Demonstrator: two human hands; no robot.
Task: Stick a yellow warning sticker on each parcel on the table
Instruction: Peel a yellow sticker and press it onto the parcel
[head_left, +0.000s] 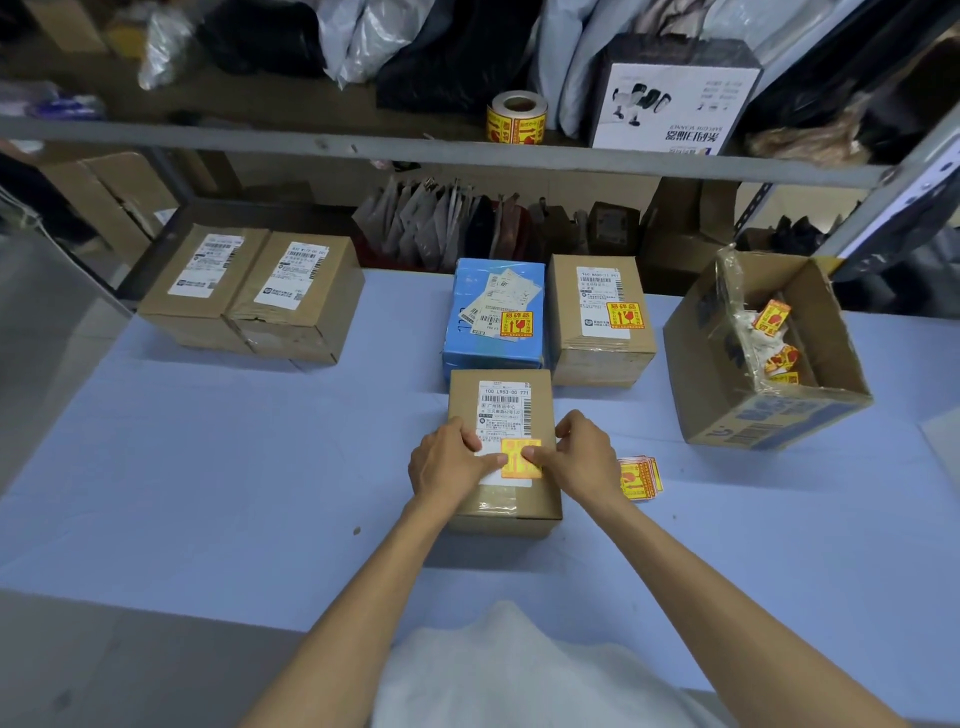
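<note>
Your left hand (449, 460) and your right hand (582, 457) are both on top of the brown box (467, 395) right in front of you. Both thumbs lie on the yellow sticker (522, 470), one on each side, and your other fingers are bent in. I cannot tell if you pinch its edges or only press it flat. The sticker sits on the low end of the white label (501, 410), near the front of the box.

Here is what can go wrong. If you push one side down first, the sticker can go on crooked or get a wrinkle. Press from the middle out. If it slides up, it can cover the black bars on the label, and then no one can scan the box. Keep it low. The box is small and the desk (208, 467) looks smooth, so a hard push may make the box slip away.

The pile of stickers (640, 478) lies just beside your right wrist. A quick swing of your arm may scatter it.

The blue parcel (493, 353) and the brown parcel (597, 358) behind already show a sticker. The far-left box (166, 301) and the box next to it (337, 280) show none, and they sit well apart from you. You may forget them.
</note>
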